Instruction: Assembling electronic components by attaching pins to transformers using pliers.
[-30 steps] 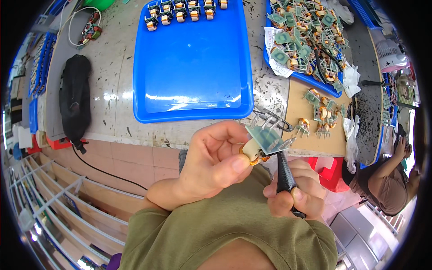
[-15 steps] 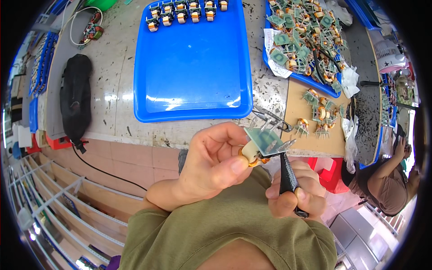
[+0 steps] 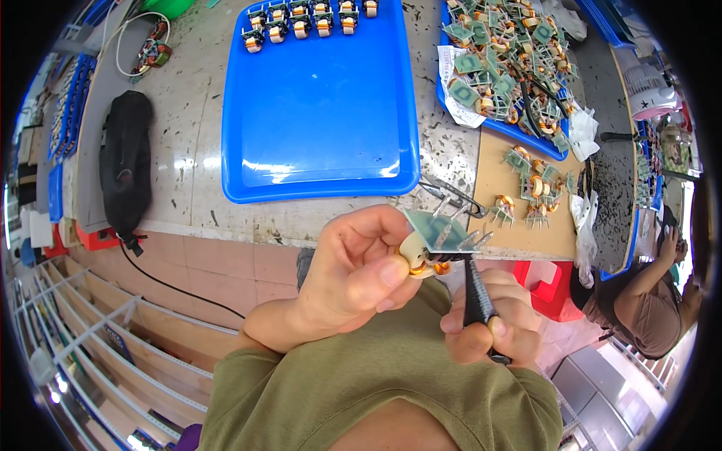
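Observation:
My left hand (image 3: 361,267) is closed on a wire-wound coil (image 3: 418,255) fixed to a small green circuit board (image 3: 442,230). The board is tilted, with several metal pins sticking up from its face. My right hand (image 3: 492,319) grips black tweezers (image 3: 477,297) with a tapered, textured body. Their tip reaches the board's lower right edge beside the coil; whether it pinches a wire there is too small to tell. Both hands are in front of my chest, just off the table's near edge.
Beyond my hands a blue tray (image 3: 320,135) has several coil parts (image 3: 301,28) at its far end. Another blue tray (image 3: 538,143) at right is heaped with coil boards and black-handled cutters. Several boards (image 3: 538,184) lie on brown cardboard (image 3: 519,240); a black pouch (image 3: 126,161) is at left.
The board and coil have tipped slightly and shifted a little left in my left hand. My right hand and the tweezers have moved slightly left too.

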Demonstrator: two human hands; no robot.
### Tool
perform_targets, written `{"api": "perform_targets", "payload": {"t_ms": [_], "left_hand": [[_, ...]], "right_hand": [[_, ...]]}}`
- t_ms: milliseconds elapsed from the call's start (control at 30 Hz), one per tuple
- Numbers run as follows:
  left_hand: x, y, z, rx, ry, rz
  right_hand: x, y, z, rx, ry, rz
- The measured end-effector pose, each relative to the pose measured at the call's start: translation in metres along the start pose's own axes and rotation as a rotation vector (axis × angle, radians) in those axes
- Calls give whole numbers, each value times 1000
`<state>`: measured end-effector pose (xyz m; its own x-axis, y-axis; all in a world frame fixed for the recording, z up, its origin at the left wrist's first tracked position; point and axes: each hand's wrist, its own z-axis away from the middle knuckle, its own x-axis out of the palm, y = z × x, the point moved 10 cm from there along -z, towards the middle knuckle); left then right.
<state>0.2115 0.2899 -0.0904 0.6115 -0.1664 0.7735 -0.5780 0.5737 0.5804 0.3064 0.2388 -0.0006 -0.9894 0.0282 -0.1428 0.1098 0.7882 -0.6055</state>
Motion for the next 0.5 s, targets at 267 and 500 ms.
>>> {"api": "perform_targets", "payload": {"t_ms": [267, 500], "left_hand": [[0, -4, -1, -37, -7, 7], [16, -13, -5, -126, -222, 266]], "right_hand": [[-2, 0, 2, -19, 64, 15], [0, 6, 0, 5, 39, 15]]}}
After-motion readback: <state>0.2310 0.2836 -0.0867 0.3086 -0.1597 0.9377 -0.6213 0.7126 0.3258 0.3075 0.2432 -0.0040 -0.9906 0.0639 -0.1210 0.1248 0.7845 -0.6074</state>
